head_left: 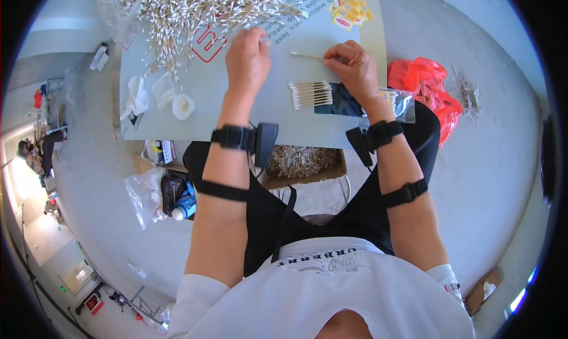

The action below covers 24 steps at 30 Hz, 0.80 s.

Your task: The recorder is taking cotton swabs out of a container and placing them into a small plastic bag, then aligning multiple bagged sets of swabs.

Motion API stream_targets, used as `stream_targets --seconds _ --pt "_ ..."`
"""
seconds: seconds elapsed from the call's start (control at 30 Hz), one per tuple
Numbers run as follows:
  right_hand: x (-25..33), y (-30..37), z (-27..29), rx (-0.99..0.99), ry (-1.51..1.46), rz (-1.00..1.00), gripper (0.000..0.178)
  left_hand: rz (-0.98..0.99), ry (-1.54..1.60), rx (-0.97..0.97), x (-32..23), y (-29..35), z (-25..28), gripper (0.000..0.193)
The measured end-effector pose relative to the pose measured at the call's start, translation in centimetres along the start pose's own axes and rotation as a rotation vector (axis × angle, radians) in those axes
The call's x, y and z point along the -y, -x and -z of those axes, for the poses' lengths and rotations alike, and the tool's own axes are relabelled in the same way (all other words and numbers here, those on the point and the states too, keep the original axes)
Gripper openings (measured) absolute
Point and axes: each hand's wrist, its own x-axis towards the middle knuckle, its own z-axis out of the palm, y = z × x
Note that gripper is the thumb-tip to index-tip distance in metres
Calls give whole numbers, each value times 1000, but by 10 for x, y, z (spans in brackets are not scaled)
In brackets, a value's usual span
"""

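Note:
My right hand [355, 69] pinches a cotton swab [306, 55] by its stick, its white tip pointing left. Below that swab, a neat row of cotton swabs [309, 95] lies side by side, its right end by a dark blue patch [340, 100]. A clear plastic bag [404, 105] with swabs inside lies partly under my right wrist. My left hand [247, 58] is closed over the table at the lower edge of a big loose heap of cotton swabs [183, 10]. Whatever its fingertips hold, if anything, is hidden.
Small yellow packets [351, 10] lie at the table's far right. A white round tub [183, 106] and crumpled white wrapping [136, 96] sit at left. A red plastic bag [423, 81] hangs by the right edge. Under the table stands a cardboard box of swabs [305, 180].

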Motion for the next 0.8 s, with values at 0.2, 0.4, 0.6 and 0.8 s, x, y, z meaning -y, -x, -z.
stream_targets --seconds 0.2,0.4,0.6,0.8 --pt "4 1 -2 18 50 -30 8 -231 -481 -131 23 -47 -3 8" --pt "2 1 -1 11 64 18 8 -401 -450 23 12 -61 -8 10" --pt "-1 1 0 18 77 23 9 -454 -303 224 -20 -30 -32 10" --pt "1 -4 -2 -42 -27 -46 17 -86 -147 26 -7 7 -17 17"
